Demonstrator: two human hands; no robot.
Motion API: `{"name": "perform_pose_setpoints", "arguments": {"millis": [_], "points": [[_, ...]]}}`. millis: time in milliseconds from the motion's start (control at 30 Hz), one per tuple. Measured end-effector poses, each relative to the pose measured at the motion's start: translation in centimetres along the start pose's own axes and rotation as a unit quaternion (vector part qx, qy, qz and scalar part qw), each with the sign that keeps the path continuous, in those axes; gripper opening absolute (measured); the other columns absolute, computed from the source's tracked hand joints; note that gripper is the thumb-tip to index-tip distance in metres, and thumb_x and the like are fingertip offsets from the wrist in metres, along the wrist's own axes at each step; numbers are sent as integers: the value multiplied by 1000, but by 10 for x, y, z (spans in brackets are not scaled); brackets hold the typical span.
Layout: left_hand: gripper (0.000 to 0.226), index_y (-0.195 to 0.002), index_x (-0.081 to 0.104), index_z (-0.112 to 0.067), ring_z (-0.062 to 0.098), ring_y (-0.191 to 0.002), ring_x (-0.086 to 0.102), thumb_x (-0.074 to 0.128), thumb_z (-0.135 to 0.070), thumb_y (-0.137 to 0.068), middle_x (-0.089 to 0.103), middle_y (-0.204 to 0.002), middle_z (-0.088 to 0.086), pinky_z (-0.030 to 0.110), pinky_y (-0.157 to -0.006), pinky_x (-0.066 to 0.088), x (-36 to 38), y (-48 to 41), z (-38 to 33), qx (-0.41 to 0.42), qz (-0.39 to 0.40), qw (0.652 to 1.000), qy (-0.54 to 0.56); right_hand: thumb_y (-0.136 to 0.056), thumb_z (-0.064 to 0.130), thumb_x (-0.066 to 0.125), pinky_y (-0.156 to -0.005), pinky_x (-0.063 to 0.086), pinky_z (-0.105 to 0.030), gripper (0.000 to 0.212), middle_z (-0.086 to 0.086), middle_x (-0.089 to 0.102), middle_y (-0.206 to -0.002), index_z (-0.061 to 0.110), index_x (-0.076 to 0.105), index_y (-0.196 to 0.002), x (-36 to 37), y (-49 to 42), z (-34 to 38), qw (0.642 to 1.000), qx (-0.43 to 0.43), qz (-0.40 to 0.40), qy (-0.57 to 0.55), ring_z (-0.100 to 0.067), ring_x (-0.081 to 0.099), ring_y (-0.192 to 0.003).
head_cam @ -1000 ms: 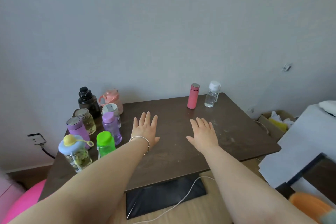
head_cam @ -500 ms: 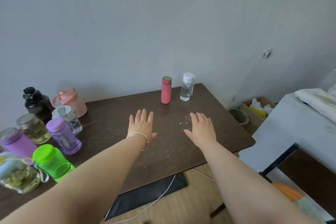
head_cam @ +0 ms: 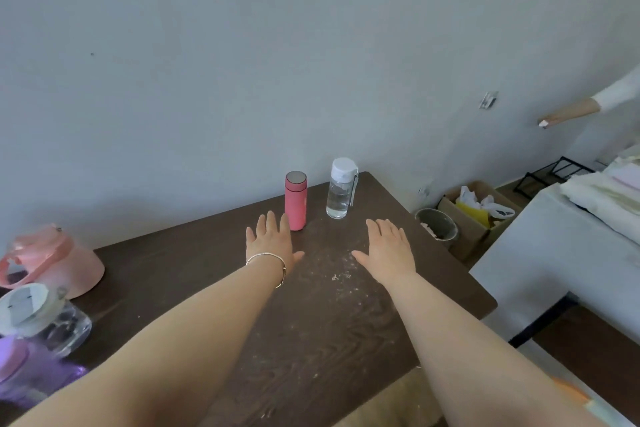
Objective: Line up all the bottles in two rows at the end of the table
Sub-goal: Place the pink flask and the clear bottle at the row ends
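Observation:
A slim pink flask point(head_cam: 296, 199) and a clear bottle with a white cap point(head_cam: 340, 188) stand upright side by side near the far right corner of the dark brown table point(head_cam: 322, 322). My left hand point(head_cam: 272, 243), with a bracelet at the wrist, hovers flat and empty just in front of the pink flask. My right hand point(head_cam: 389, 248) is flat and empty too, in front of and to the right of the clear bottle. At the left edge stand a pink jug point(head_cam: 52, 260), a clear jar with a white lid point(head_cam: 41, 317) and a purple bottle point(head_cam: 24, 371), partly cut off.
A grey wall runs behind the table. Right of the table, on the floor, are a metal bin point(head_cam: 438, 227) and a cardboard box with bags point(head_cam: 479, 210). A white surface with folded cloth point(head_cam: 568, 253) is at the right. Another person's arm point(head_cam: 585, 107) reaches in at the upper right.
The view has swung right and closer to the far right corner, so most of the left bottle group has left the frame. Both hands have moved forward toward the pink flask and clear bottle.

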State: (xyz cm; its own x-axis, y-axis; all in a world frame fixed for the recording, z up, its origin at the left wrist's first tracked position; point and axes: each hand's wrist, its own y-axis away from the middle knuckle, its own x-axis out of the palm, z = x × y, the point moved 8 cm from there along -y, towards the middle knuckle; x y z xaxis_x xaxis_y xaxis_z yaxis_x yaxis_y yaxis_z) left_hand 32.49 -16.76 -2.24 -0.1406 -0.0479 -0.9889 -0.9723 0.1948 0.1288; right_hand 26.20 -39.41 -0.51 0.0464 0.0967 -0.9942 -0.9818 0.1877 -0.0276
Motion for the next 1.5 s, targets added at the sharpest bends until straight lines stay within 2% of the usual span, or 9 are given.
{"name": "perform_pose_setpoints", "arguments": {"millis": [433, 667, 833, 900, 967, 1000, 1133, 1367, 1500], "points": [[98, -156, 6, -14, 31, -152, 6, 58, -60, -87, 7, -164, 14, 51, -119, 17, 23, -107, 3, -40, 24, 999, 6, -92, 56, 56, -121, 19, -46, 77, -10, 33, -157, 14, 28, -150, 40, -117, -13, 999, -2, 29, -15, -29, 23, -148], [97, -155, 10, -12, 28, -149, 17, 61, -57, -85, 19, -160, 10, 44, -117, 25, 44, -150, 8, -106, 24, 992, 70, -85, 55, 67, -116, 32, -43, 88, -12, 38, -152, 12, 26, -150, 80, -192, -31, 989, 53, 32, -137, -30, 37, -141], [71, -136, 39, -17, 29, -124, 48, 67, -50, -81, 50, -133, 3, 40, -99, 43, 44, -174, 1, -146, 4, 970, 195, -76, 47, 81, -109, 41, -45, 101, -11, 38, -151, 16, 22, -152, 99, -231, -38, 948, 105, 48, -297, -31, 41, -137], [44, -114, 50, -22, 30, -103, 57, 63, -48, -82, 57, -115, 2, 41, -90, 49, 44, -179, -1, -183, 3, 944, 275, -73, 42, 85, -108, 42, -43, 100, -6, 41, -149, 20, 25, -151, 105, -242, -37, 926, 108, 52, -359, -28, 44, -135], [24, -91, 47, -24, 30, -83, 58, 61, -42, -81, 60, -96, 1, 38, -81, 53, 48, -183, 0, -206, 0, 924, 322, -72, 38, 86, -106, 43, -40, 95, -2, 45, -145, 23, 30, -148, 109, -250, -34, 912, 97, 55, -394, -24, 47, -133], [25, -91, 46, -24, 30, -82, 59, 60, -42, -81, 61, -93, 1, 38, -80, 53, 51, -183, 0, -211, 3, 918, 335, -73, 37, 86, -106, 43, -39, 93, -1, 46, -144, 24, 31, -147, 111, -253, -33, 909, 91, 59, -403, -24, 48, -132], [52, -118, 50, -21, 28, -95, 63, 70, -45, -77, 66, -103, 0, 41, -86, 53, 64, -182, 5, -212, -2, 892, 399, -78, 35, 83, -107, 42, -38, 93, 0, 46, -145, 24, 26, -150, 120, -256, -29, 899, 88, 71, -423, -24, 47, -133], [44, -111, 52, -20, 29, -92, 62, 72, -39, -77, 67, -99, 2, 41, -84, 53, 61, -170, 5, -192, -32, 895, 402, -78, 33, 83, -106, 43, -37, 89, 0, 49, -143, 24, 29, -149, 113, -247, -26, 896, 85, 56, -433, -23, 49, -132], [48, -114, 52, -20, 28, -94, 62, 74, -40, -76, 67, -102, 2, 41, -85, 53, 61, -150, 10, -188, -24, 895, 403, -77, 34, 83, -104, 44, -36, 89, 1, 49, -142, 24, 30, -148, 106, -227, -21, 897, 88, 57, -430, -23, 49, -131]]}}
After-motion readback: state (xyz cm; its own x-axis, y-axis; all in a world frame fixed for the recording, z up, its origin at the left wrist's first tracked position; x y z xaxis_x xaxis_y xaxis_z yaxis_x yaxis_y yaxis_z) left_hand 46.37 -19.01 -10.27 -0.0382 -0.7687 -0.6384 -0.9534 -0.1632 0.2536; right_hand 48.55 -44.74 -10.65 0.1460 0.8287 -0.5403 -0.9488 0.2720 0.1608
